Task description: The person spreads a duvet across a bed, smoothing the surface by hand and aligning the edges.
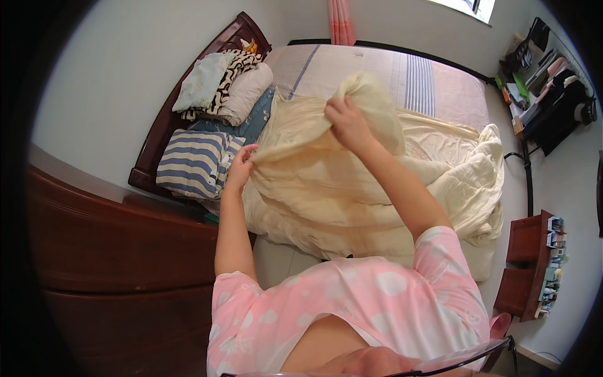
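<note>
A cream quilt (320, 198) lies rumpled over the near half of the bed, part of it lifted between my hands. My left hand (241, 167) pinches its edge at the left, beside a blue-and-white striped folded bedding piece (191, 162). Higher up and to the right, my right hand (346, 120) grips a raised, bunched part of the same quilt. The quilt's right end lies heaped in folds. Under it, a patterned sheet with blue stripes (419, 87) shows on the far side of the bed.
Folded bedding and a grey-pink pillow (249, 92) lean by the dark wooden headboard (153, 146). A brown wooden cabinet (127, 254) stands at the left. On the right are a clothes rack with garments (556, 113) and a small red-brown cabinet (523, 264) bearing bottles and boxes.
</note>
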### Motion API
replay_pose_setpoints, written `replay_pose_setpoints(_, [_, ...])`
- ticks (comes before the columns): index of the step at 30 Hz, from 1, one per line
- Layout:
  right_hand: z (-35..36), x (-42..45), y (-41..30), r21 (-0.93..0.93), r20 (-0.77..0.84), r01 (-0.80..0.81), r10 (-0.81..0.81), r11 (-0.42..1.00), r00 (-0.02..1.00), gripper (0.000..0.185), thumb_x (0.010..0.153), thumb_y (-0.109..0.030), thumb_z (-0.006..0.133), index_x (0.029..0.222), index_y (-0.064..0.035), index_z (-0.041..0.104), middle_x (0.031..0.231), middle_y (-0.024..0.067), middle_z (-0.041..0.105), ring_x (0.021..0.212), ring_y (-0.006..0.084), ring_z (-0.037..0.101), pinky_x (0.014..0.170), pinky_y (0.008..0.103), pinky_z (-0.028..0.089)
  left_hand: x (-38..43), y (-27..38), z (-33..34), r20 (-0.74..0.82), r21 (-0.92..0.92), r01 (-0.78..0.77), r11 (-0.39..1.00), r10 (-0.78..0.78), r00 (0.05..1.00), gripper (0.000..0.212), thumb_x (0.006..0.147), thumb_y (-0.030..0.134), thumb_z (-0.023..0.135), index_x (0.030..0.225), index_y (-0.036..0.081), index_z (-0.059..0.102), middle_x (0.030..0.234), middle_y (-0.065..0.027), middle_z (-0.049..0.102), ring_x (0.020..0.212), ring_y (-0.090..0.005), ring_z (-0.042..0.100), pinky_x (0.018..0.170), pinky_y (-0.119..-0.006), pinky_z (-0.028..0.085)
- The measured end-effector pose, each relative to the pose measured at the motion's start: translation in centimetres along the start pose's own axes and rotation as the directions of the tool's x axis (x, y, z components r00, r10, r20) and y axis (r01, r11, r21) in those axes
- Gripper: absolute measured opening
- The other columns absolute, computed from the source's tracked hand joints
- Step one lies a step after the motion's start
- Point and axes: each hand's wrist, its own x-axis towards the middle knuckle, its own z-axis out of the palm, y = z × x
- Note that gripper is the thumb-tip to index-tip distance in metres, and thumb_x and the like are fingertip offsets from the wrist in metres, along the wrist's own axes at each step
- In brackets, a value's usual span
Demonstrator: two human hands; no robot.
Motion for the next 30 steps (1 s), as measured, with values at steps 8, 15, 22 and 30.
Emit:
replay_pose_setpoints(8, [3.9, -8.3, -9.3, 0.215, 0.302, 0.380, -0.431, 0.900, 0.850, 0.026, 0.065, -0.017, 0.057, 0.089, -0.0069, 0.053, 0.096, 0.0100, 0.048, 0.101, 0.0308, 0.044, 0.097, 0.0403, 0.031, 1.2, -1.9, 8.0, 0.547, -0.034, 0.776, 0.629, -0.638, 0.541, 0.039, 0.088, 0.032, 0.048, 0.117, 0.007, 0.047, 0.111, -0.0076, 0.056, 0.094, -0.0168, 0.055, 0.082, -0.031, 0.044])
replay_pose_setpoints(15, [4.6, -16.7, -10.2, 0.662, 0.437, -0.061, -0.319, 0.747, 0.841, 0.028, 0.068, -0.006, 0.057, 0.095, -0.0082, 0.052, 0.112, 0.0111, 0.046, 0.105, 0.0321, 0.046, 0.090, 0.0376, 0.040, 0.3, -9.3, 12.8, 0.292, 0.168, 0.649, 0.742, -0.666, 0.686, 0.036, 0.079, 0.008, 0.050, 0.115, 0.004, 0.048, 0.105, -0.0112, 0.057, 0.093, -0.0208, 0.056, 0.080, -0.032, 0.045])
replay_pose_setpoints(22, [3.8, -18.0, -2.3, 0.452, 0.426, -0.573, 0.399, 0.684, 0.812, 0.051, 0.063, 0.005, 0.054, 0.112, -0.0060, 0.045, 0.123, 0.0148, 0.042, 0.104, 0.0333, 0.047, 0.087, 0.0372, 0.041, -0.9, -4.4, 11.7, 0.233, -0.136, 0.451, 0.882, -0.414, 0.880, 0.042, 0.071, -0.002, 0.043, 0.112, 0.000, 0.050, 0.103, -0.0106, 0.058, 0.094, -0.0194, 0.055, 0.081, -0.028, 0.044])
replay_pose_setpoints(30, [8.7, -20.8, 3.7, 0.183, 0.837, -0.659, 0.236, 0.730, 0.494, 0.051, 0.064, -0.004, 0.056, 0.114, -0.0094, 0.051, 0.109, 0.0154, 0.055, 0.101, 0.0315, 0.051, 0.087, 0.0375, 0.041, -1.7, 1.0, 4.8, 0.043, -0.175, 0.129, 0.976, -0.123, 0.991, 0.037, 0.071, -0.004, 0.039, 0.105, -0.003, 0.055, 0.097, -0.0085, 0.060, 0.087, -0.0147, 0.055, 0.080, -0.025, 0.042])
